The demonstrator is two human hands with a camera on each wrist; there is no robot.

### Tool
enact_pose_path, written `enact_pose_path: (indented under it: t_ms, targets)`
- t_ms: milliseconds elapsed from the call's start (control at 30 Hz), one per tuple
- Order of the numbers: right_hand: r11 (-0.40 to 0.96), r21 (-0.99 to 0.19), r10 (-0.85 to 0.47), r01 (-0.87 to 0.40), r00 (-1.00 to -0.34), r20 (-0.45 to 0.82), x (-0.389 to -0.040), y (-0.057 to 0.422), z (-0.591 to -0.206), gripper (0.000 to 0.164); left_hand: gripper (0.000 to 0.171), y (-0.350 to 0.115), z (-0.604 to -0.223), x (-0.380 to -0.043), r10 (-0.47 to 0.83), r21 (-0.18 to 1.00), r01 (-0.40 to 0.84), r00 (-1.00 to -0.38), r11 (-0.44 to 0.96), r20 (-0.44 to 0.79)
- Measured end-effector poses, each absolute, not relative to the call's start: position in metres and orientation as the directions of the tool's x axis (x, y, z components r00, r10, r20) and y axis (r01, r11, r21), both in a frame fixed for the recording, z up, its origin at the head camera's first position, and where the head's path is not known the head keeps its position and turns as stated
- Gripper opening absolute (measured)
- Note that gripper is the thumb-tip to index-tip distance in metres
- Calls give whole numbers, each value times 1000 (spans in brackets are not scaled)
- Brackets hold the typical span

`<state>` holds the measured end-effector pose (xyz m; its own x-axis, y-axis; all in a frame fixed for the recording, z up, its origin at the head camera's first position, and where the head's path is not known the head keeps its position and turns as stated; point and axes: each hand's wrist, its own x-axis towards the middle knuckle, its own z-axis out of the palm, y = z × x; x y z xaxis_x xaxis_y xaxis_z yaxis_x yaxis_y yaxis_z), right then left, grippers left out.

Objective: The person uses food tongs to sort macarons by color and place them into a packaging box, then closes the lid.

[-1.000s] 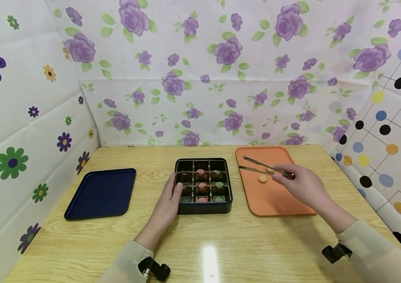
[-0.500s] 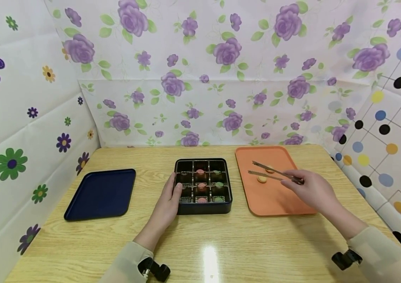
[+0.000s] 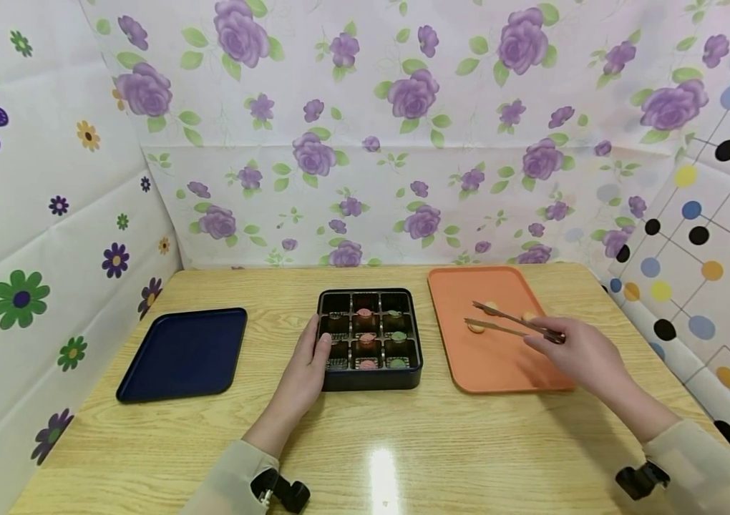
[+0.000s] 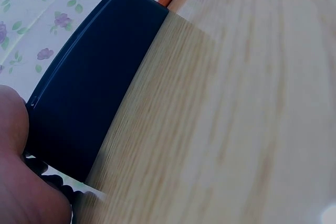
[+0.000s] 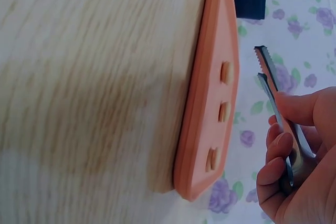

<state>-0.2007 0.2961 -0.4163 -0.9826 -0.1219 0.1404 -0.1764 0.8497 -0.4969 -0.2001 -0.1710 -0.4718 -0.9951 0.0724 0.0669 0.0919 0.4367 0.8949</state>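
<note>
My left hand (image 3: 303, 365) holds the left side of a dark divided box (image 3: 371, 380), its thumb over the rim and its fingers along the outer wall. Pink macarons (image 3: 367, 337) stand in the box's middle column and green macarons (image 3: 398, 336) in the right one; the left column shows only clear ridged liners. My right hand (image 3: 590, 361) grips metal tongs (image 3: 546, 332) over the orange tray (image 3: 500, 368). The tongs' toothed tips are spread, with nothing between them. Three tan macarons lie on that tray, one a tan macaron (image 5: 224, 112) seen edge-on in the right wrist view.
A dark blue tray (image 3: 187, 354) lies on the wooden table (image 3: 313, 458) at the left. Patterned cloth (image 3: 371, 179) hangs behind and at both sides. The box stands between the two trays.
My right hand has drawn the tongs back to the right and slightly nearer me, across the orange tray. The left hand and the box have stayed in place.
</note>
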Motion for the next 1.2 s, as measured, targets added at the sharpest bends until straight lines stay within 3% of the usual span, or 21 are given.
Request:
enact_pose_path:
  t_ms: [833,1000,1200]
  targets:
    - [883,-437,-125,-172,-983,135,-205,310,-435,51,73,-172,-473,-201,74,899,103,-994,425,79]
    - [881,-442,-127,-169,-984,123,-206,310,-437,50,81,-172,-473,-201,77,894,120,-992,431,96]
    - [884,-438,-123,-162,-985,117,-208,310,-439,50,70,-172,-472,-201,83,898,107,-993,426,79]
